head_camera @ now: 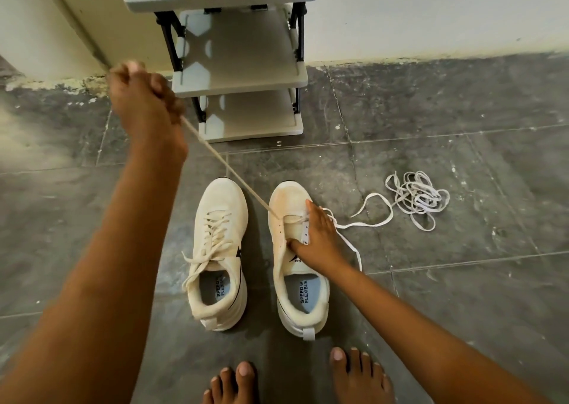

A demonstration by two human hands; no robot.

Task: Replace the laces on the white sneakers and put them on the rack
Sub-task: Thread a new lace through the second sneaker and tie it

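Sneakers stand side by side on the tiled floor (462, 311), toes toward the rack (246, 74). Right hand (320, 237) grips the right sneaker (286, 206) at its tongue; left hand (144, 99), raised well away, is fisted round a taut beige lace (228, 166) running from the eyelets. Left sneaker (220, 206) is fully laced. White laces (415, 197) lie tangled just right

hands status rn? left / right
Left hand: closed on the old cream lace, pulling it taut out of the right sneaker.
Right hand: grips that sneaker at the tongue and eyelets, steadying it.
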